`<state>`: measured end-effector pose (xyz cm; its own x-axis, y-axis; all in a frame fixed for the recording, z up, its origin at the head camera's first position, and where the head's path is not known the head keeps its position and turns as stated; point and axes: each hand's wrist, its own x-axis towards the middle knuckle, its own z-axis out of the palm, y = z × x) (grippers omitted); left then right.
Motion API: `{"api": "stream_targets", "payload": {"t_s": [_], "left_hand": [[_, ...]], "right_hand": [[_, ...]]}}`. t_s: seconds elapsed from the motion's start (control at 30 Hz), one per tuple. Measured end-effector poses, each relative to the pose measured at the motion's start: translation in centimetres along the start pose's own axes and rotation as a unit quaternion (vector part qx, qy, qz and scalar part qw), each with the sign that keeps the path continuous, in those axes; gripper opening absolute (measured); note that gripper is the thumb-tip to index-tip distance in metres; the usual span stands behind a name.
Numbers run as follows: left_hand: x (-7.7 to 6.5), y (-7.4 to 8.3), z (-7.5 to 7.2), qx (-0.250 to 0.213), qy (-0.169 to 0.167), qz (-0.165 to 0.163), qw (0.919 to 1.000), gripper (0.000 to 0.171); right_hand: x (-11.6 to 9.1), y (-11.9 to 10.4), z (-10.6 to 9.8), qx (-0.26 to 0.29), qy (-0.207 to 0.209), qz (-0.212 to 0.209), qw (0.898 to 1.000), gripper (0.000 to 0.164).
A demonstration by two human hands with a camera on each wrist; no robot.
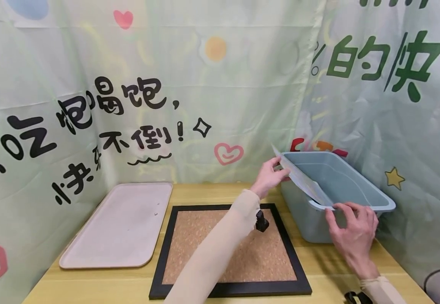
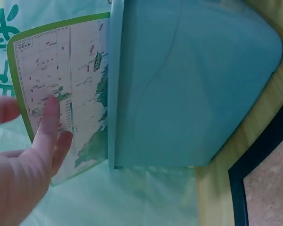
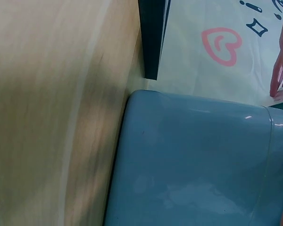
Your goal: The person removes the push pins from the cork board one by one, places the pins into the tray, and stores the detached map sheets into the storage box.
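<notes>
A laminated map sheet (image 1: 302, 180) with a green border (image 2: 61, 89) slants over the left rim of a blue-grey plastic bin (image 1: 347, 183). My left hand (image 1: 277, 171) pinches the sheet's far upper end, and in the left wrist view its fingers (image 2: 51, 127) lie flat on the printed face. At the bin's near rim my right hand (image 1: 337, 210) holds the sheet's lower end, fingers curled over it. The right wrist view shows mostly the bin's outer wall (image 3: 203, 160); the right hand itself is out of that view.
A cork board in a black frame (image 1: 227, 249) lies flat mid-table under my left forearm. An oblong pink tray (image 1: 121, 223) sits to its left. Printed cloth hangs close behind and on both sides. The bin (image 2: 188, 84) stands at the table's right rear.
</notes>
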<state>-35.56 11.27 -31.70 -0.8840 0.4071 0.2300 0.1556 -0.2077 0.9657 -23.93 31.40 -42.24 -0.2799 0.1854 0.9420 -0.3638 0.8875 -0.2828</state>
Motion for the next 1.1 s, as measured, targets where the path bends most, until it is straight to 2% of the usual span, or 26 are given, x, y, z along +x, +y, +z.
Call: {"api": "stream_targets", "payload": {"t_s": [0.2,0.4,0.53,0.73,0.8,0.9,0.97,1.1], "left_hand": [[-0.1,-0.4,0.7,-0.005,-0.043,-0.017,0.9989,0.064],[-0.5,-0.4,0.6,0.056,-0.053,-0.013,0.9969,0.064],[-0.9,-0.4,-0.1,0.073,-0.057,0.000,0.9957,0.062],[-1.7,-0.4,-2.0,0.100,-0.052,0.008,0.9936,0.063],[-2.2,-0.2,-2.6,0.127,-0.050,0.018,0.9905,0.062],[-3.0,0.0,-3.3,0.182,-0.046,0.038,0.9814,0.061],[-3.7,0.2,-3.8,0.224,-0.039,0.048,0.9725,0.060],[-5.2,0.1,-4.7,0.268,-0.026,0.063,0.9611,0.058]], "right_hand": [[-0.1,0.0,0.1,0.001,0.001,0.007,1.000,0.060],[0.2,0.4,0.3,0.001,0.011,-0.003,1.000,0.060],[0.4,0.3,0.1,-0.003,0.010,-0.005,1.000,0.062],[0.4,0.1,0.0,-0.003,0.010,-0.006,1.000,0.056],[0.4,0.0,0.1,0.000,0.009,-0.009,1.000,0.055],[0.5,-0.5,0.2,0.005,0.012,-0.027,1.000,0.056],[0.7,-0.9,0.5,0.012,0.017,-0.049,0.999,0.055],[1.0,-2.3,1.6,0.035,0.036,-0.105,0.993,0.051]]}}
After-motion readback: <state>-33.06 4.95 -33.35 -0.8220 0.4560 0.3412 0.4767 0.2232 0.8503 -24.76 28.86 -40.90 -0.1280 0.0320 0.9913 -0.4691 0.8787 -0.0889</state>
